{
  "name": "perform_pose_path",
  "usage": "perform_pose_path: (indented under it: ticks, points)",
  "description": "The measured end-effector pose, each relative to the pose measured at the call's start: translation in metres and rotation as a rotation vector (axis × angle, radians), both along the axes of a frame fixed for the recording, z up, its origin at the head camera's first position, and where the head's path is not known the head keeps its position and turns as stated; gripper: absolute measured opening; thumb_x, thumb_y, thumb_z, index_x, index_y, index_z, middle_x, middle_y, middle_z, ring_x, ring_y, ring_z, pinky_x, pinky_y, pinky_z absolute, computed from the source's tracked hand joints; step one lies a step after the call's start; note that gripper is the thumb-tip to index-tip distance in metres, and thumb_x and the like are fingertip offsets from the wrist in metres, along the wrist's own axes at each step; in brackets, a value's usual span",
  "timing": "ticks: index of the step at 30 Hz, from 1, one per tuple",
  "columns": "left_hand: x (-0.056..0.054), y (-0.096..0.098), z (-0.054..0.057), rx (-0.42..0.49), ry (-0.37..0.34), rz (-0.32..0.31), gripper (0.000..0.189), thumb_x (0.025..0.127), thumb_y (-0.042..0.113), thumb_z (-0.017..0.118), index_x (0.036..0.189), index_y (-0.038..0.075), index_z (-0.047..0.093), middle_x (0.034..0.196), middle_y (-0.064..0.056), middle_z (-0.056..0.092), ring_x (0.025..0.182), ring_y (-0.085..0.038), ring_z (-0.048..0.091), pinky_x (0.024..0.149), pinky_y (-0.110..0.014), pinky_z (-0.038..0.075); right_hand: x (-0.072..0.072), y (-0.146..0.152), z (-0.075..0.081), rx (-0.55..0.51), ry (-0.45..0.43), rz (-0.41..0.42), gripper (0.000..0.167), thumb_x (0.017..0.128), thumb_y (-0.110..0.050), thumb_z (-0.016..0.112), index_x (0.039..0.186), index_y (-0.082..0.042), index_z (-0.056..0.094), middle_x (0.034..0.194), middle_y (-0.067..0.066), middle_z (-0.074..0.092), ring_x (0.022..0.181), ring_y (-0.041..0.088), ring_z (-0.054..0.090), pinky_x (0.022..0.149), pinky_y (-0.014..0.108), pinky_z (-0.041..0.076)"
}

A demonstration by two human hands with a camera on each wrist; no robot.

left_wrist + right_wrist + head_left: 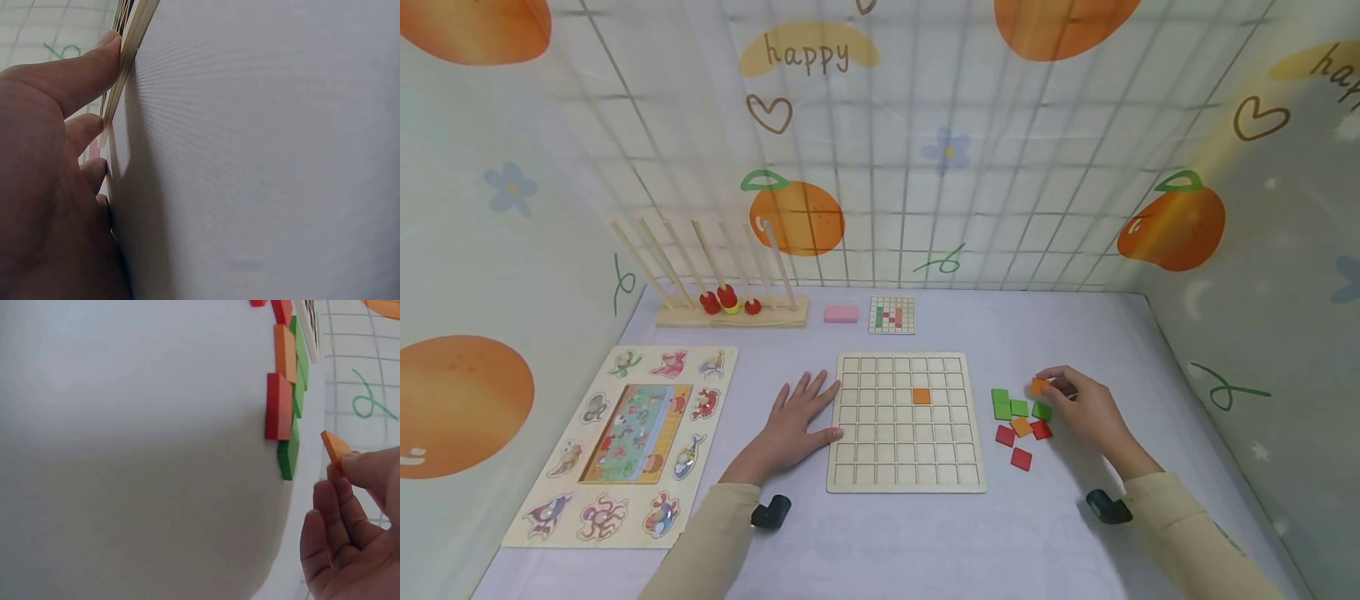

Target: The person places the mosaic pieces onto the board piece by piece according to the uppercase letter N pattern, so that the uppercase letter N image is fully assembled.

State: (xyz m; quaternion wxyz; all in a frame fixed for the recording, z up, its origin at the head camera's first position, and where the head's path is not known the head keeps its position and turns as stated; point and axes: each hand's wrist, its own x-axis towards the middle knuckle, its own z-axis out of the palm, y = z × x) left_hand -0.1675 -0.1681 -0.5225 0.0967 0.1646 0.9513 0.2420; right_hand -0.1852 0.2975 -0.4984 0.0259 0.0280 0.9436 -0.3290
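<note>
My right hand point(1086, 410) pinches an orange square tile point(335, 447) between thumb and fingers, above the far side of a loose group of tiles. That group holds several green tiles point(1001, 404), several red tiles point(1021, 459) and another orange tile point(1021, 427). A wooden grid board point(907, 482) lies in the middle, with one orange tile point(921, 396) in a cell right of centre. Spread flat on the table, my left hand point(793, 432) touches the board's left edge with thumb and fingertip; the left wrist view shows its thumb point(94, 72) at that edge.
A small pattern card point(892, 316) and a pink block point(841, 314) lie beyond the board. Back left stands a wooden peg rack point(775, 317) with a few red beads and a yellow one. An animal puzzle board point(561, 492) covers the table's left side.
</note>
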Motion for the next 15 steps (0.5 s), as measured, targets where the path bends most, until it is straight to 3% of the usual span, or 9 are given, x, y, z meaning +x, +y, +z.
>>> perform_pose_path:
  ticks: [9,15]
  points:
    - [0.000,0.000,0.001,0.001,0.007,0.001,0.082,0.094,0.051,0.067,0.161,0.019,0.033,0.170,-0.009,0.016,0.157,-0.035,0.003,0.124,-0.060,-0.003,0.005,-0.007,0.005,-0.027,0.027,0.022,0.024,0.100,-0.017,0.067,0.124,-0.014,0.066,0.115,0.019,0.069,0.099,0.032,0.064,0.081,0.040,0.060]
    - [0.001,0.001,0.001,-0.001,0.007,0.004,0.082,0.094,0.051,0.068,0.161,0.019,0.033,0.170,-0.009,0.016,0.157,-0.035,0.003,0.124,-0.060,-0.003,0.010,-0.014,0.009,-0.054,0.034,0.056,0.024,0.100,-0.016,0.067,0.123,-0.014,0.068,0.111,0.016,0.070,0.095,0.029,0.064,0.073,0.031,0.059]
